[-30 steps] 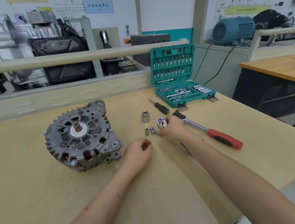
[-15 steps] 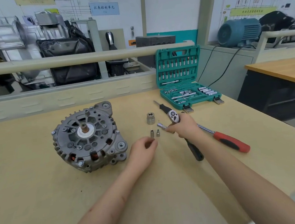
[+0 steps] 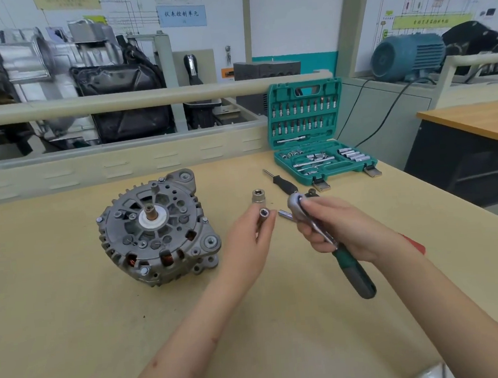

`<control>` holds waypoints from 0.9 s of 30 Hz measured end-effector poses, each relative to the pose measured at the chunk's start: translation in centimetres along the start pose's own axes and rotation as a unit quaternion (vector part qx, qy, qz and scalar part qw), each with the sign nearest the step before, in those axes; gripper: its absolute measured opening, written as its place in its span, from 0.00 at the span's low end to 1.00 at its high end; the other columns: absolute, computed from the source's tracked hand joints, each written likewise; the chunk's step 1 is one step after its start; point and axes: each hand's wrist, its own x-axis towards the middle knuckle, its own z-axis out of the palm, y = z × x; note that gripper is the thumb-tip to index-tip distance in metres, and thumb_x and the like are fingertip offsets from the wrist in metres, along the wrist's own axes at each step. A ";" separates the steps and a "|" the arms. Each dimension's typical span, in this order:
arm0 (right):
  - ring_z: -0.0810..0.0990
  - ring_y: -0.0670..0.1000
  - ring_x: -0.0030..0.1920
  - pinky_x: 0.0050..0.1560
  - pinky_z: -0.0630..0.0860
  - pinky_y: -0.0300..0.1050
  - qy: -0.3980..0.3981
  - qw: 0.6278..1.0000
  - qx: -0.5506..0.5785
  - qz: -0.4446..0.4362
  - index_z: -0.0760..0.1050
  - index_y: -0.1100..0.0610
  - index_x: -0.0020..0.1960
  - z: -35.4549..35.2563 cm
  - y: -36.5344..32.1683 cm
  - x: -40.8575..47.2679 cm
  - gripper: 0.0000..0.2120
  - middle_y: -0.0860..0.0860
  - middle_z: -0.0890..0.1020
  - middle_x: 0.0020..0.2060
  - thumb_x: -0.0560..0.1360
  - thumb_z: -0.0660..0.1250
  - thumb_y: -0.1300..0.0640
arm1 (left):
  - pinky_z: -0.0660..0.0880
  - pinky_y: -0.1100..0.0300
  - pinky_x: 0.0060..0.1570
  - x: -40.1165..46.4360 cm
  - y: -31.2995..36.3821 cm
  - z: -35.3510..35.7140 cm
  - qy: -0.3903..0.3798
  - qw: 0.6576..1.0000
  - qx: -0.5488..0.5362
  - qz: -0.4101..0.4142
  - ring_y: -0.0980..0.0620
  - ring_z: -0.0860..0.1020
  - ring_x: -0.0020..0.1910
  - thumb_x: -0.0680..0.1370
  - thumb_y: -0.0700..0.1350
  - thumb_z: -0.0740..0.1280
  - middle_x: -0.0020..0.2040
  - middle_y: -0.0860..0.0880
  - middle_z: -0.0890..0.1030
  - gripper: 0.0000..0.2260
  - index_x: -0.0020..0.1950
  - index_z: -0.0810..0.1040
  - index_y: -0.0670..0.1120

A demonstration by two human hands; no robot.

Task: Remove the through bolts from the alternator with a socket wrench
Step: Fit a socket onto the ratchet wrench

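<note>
Workshop bench scene, beige tabletop with engine parts and wiring charts behind the rail. Alternator sits on the tabletop left of centre, shaft end tilted up toward the camera, bolts around the housing in place. It lies left of both hands, near the left hand but not touched.

Left hand is raised just right of the alternator, fingers curled, pinching a small socket between thumb and fingertips, open end facing the camera. Right hand is beside it, fingers wrapped round the shaft of a ratchet; chrome head sticks out above the fingers, dark green grip hangs down below the palm. Ratchet head and socket are near each other, apart.

On the tabletop just behind the left hand stands a larger socket. A screwdriver lies behind the right hand (partly hidden). A bit of a red handle shows past the right wrist. Open green toolcase stands at the far edge, lid up, rows of bits in it. Blue motor on the back counter.
</note>
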 end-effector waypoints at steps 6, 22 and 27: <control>0.64 0.46 0.21 0.18 0.58 0.33 -0.073 0.997 0.031 -0.003 0.72 0.57 0.34 0.9 -0.7 -0.5 0.12 0.51 0.71 0.23 0.71 0.62 0.51 | 0.53 0.59 0.31 -0.4 1.0 -0.7 -0.029 0.987 0.134 0.079 0.51 0.63 0.31 0.77 0.39 0.62 0.29 0.55 0.64 0.09 0.37 0.68 0.42; 0.63 0.45 0.18 0.17 0.56 0.32 -0.055 0.996 0.019 0.073 0.69 0.60 0.35 1.5 0.1 -0.4 0.14 0.51 0.69 0.20 0.67 0.59 0.49 | 0.52 0.56 0.31 -1.0 2.5 -1.2 -0.060 0.987 0.146 0.032 0.45 0.64 0.32 0.77 0.39 0.60 0.29 0.54 0.63 0.07 0.40 0.65 0.43; 0.62 0.46 0.19 0.17 0.57 0.30 -0.058 0.993 0.078 0.064 0.69 0.60 0.34 1.7 0.1 -0.4 0.13 0.52 0.68 0.20 0.67 0.59 0.49 | 0.51 0.56 0.31 -1.2 3.0 -1.4 -0.049 0.989 0.137 0.035 0.46 0.63 0.31 0.77 0.38 0.60 0.28 0.54 0.63 0.07 0.39 0.65 0.42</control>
